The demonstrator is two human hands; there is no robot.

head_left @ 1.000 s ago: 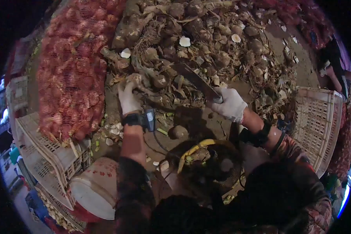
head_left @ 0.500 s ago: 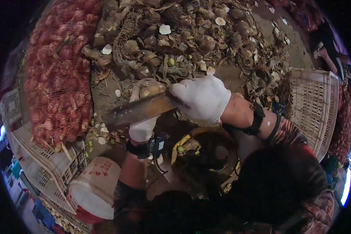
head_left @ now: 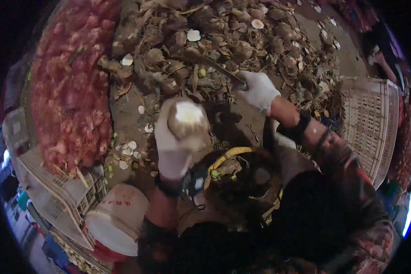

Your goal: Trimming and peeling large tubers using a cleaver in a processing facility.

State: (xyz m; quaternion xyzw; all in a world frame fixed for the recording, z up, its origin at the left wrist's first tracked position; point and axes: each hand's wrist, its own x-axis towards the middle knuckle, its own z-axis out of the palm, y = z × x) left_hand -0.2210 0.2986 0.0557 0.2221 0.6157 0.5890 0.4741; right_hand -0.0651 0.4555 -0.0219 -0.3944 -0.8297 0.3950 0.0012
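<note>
In my left hand (head_left: 174, 148), gloved in white, is a round brown taro-like corm (head_left: 201, 129) with a white cut face turned upward. The fingers wrap round its left and near sides. My right hand (head_left: 260, 93), also in a white glove, grips a long knife (head_left: 223, 71) by its handle, up and to the right of the corm. Its dark blade points to the upper left, nearly edge-on, over the heap of corms (head_left: 242, 50); blade and corm are apart. The heap is brown and tangled with dry leaves and roots.
A red mesh sack (head_left: 73, 96) of pale chunks stands at the left. White plastic crates (head_left: 370, 123) flank me right and left. A white bucket (head_left: 123, 205) is tilted at lower left. Before my lap sits a dark, yellow-rimmed container (head_left: 235, 151). White slices (head_left: 127, 148) litter the ground.
My right hand has swung the knife up and right, away from the corm. My left hand has tilted the corm and moved it right and nearer, so its white cut face shows.
</note>
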